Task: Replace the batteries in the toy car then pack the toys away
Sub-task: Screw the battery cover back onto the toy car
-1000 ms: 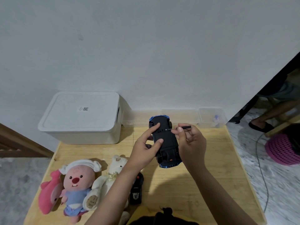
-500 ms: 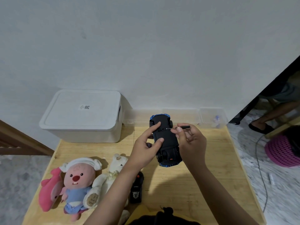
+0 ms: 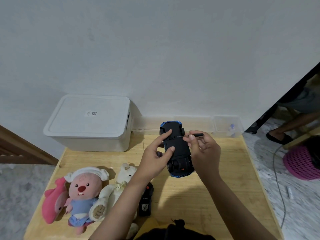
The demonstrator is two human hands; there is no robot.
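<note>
Overhead, left hand (image 3: pixel 155 158) grips upturned toy car (image 3: pixel 178 149); right hand (image 3: pixel 204 149) pinches screwdriver (image 3: pixel 194 135), seemingly at a screw.

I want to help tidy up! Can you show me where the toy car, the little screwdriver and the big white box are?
toy car (image 3: pixel 178 149), head view, on its black underside.
screwdriver (image 3: pixel 198 135), head view, on its black handle.
white box (image 3: pixel 90 118), head view, on its closed lid.

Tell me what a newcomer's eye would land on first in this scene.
First, the blue toy car held underside up over the middle of the wooden table, gripped by the left hand while the right hand pinches a small screwdriver with its tip at the chassis. Next, the plush toys at the table's near left and the white lidded storage box against the wall.
</note>
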